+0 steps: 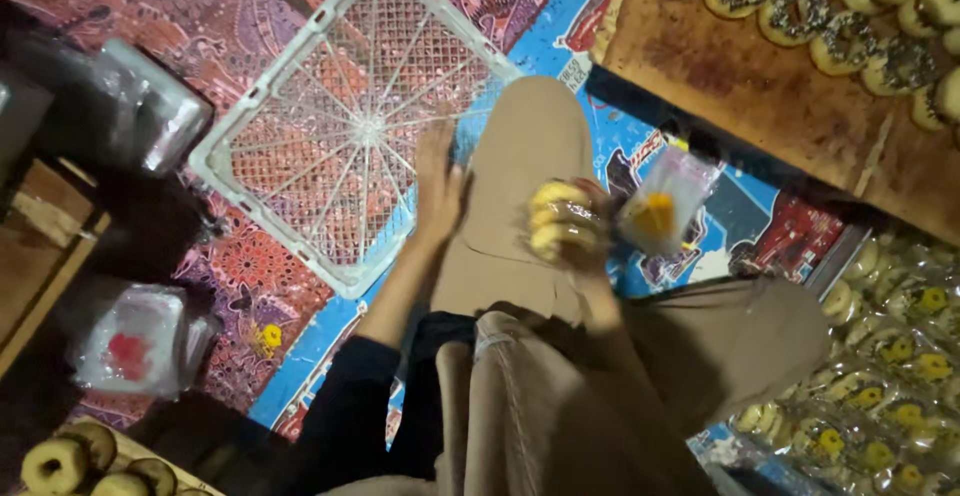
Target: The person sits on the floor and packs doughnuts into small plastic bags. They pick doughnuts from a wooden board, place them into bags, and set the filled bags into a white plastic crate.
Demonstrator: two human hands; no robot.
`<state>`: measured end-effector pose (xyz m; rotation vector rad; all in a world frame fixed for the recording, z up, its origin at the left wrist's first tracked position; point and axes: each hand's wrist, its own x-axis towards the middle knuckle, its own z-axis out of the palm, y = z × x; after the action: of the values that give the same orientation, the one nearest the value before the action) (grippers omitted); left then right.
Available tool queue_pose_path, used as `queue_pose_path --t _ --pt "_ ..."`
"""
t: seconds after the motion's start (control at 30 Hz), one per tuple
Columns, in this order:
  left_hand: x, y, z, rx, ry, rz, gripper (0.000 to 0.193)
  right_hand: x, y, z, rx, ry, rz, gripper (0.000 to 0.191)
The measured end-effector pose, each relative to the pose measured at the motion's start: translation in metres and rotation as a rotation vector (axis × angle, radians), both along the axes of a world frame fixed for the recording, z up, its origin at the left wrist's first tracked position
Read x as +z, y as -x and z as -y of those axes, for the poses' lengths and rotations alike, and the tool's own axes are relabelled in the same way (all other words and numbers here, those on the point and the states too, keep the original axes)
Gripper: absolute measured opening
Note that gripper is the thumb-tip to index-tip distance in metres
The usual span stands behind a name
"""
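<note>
My left hand (438,181) lies flat with fingers together on the edge of a white lattice tray (262,116) that rests on the patterned mat. My right hand (572,224) is closed around a clear plastic bag (664,206) with a yellow patch, held above my tan-trousered knee. The bag sticks out to the right of the fingers. A doughnut may be inside, but blur hides it.
A wooden board (760,76) with a row of sprinkled doughnuts (850,16) lies at the top right. Bagged doughnuts (890,356) pile up at the right edge. Clear plastic bag stacks (140,341) sit at the left, bare doughnuts (70,461) at the bottom left.
</note>
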<state>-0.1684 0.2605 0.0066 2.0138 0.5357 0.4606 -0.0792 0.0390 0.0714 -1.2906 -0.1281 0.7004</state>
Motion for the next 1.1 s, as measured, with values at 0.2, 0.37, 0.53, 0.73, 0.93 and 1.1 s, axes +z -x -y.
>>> queue_pose_path --t 0.2,0.37,0.53,0.73,0.93,1.1 --pt "-0.052 0.027 -0.061 -0.13 -0.511 -0.416 0.113 0.049 0.009 0.028 -0.152 -0.441 -0.734 0.017" --pt "-0.041 0.023 -0.07 -0.093 -0.468 -0.576 0.117 0.096 0.004 -0.001 0.081 -1.433 -1.506 0.012" --pt "0.013 0.006 -0.052 -0.138 -0.138 -0.173 0.126 0.118 -0.014 -0.037 0.382 -1.313 -1.735 0.023" --pt "0.074 -0.009 0.044 -0.634 0.336 0.227 0.137 0.076 -0.017 -0.025 0.45 -1.108 -1.364 0.029" --pt "0.059 -0.022 0.035 -0.725 -0.137 0.306 0.102 -0.017 -0.001 0.012 0.299 -0.403 0.602 0.073" --pt "0.037 -0.021 0.042 -0.708 -0.03 0.305 0.094 -0.062 -0.008 0.003 0.185 -0.178 0.929 0.117"
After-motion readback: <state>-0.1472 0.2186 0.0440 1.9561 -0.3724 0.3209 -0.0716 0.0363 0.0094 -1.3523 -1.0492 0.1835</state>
